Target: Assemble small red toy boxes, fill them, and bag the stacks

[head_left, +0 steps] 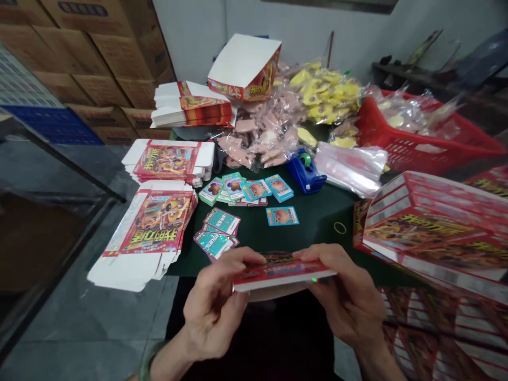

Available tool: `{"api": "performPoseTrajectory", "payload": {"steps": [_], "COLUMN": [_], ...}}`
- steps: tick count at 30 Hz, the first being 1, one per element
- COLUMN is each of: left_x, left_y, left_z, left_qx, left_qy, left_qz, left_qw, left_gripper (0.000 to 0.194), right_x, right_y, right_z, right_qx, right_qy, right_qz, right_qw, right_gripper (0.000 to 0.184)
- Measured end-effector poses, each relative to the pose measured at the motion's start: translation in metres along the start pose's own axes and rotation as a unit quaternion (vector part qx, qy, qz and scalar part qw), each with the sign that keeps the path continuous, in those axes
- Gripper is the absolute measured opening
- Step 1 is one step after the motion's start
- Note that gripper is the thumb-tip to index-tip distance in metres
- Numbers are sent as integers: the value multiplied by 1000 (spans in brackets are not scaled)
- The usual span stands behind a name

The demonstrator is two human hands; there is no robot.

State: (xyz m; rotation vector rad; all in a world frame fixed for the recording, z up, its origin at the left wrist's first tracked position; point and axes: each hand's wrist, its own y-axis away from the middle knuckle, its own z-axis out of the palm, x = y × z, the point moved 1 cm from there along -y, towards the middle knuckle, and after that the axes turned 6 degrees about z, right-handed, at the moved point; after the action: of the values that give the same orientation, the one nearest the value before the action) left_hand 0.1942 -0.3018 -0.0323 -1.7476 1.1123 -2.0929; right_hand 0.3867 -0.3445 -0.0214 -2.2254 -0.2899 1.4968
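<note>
Pretty dim in here tbh, flat greyish light, and my lap [273, 338] sinks to almost black. The plastic bags [353, 166] throw back whitish glare, plus there's a tiny green glint on the box [283, 276] I'm holding. Wide lens tilts the cartons [75, 63] at left; the basket [400, 145] goes smeary rightward.

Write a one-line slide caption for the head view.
Left hand and right hand hold a red carton near cards and a blue tape dispenser on a green table.
</note>
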Motion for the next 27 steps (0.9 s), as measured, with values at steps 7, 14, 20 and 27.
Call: {"api": "performPoseTrajectory", "payload": {"steps": [7,14,20,27], "left_x": [1,-3,3,-1], "left_y": [2,-15,-30,-42], "left_z": [-4,2,-9,-12], "left_qx": [5,70,-18,-79], "left_qy": [-56,39,-10,-42], "left_qz": [13,-100,-90,-54], "left_qw": [998,992,996,995], "left_gripper": [21,15,17,38], "right_x": [3,-2,-9,-23], "right_y": [12,1,-8,-28], "right_z": [-11,-3,2,3], "right_qx": [-38,8,25,44], "right_qy": [78,6,55,127], "right_qz": [-38,13,36,13], "right_qw": [996,1000,998,991], "right_gripper": [42,30,23,9]}}
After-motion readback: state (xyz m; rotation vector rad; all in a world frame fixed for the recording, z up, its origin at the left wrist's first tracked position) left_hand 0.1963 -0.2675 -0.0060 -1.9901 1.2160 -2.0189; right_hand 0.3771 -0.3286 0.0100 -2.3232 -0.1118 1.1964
